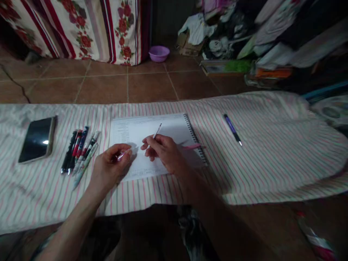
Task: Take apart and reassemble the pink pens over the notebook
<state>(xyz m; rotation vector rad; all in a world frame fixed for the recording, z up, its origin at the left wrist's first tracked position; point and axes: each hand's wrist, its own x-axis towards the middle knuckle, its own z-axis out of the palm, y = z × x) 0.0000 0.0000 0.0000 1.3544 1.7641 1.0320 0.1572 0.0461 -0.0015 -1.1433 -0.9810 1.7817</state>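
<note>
My left hand (112, 161) is closed in a pinch around a small, clear pinkish pen part (123, 155), partly hidden by the fingers. A thin white pen refill (157, 131) with a dark upper end points up and away from my right hand (161, 148), held between thumb and fingers. Both hands are above a spiral notebook (152, 125) with a white printed sheet, a short gap between them. On the notebook's right side, beside my right wrist, lies a slim pink pen piece (191, 146) reaching over the spiral binding.
A striped cloth (261, 145) covers the long surface. Left of the notebook lie several pens (81, 148) side by side and a dark-screened phone (36, 139). A purple and black pen (233, 129) rests to the right. Beyond are tiled floor, a purple basin (159, 54) and a flowered curtain (81, 29).
</note>
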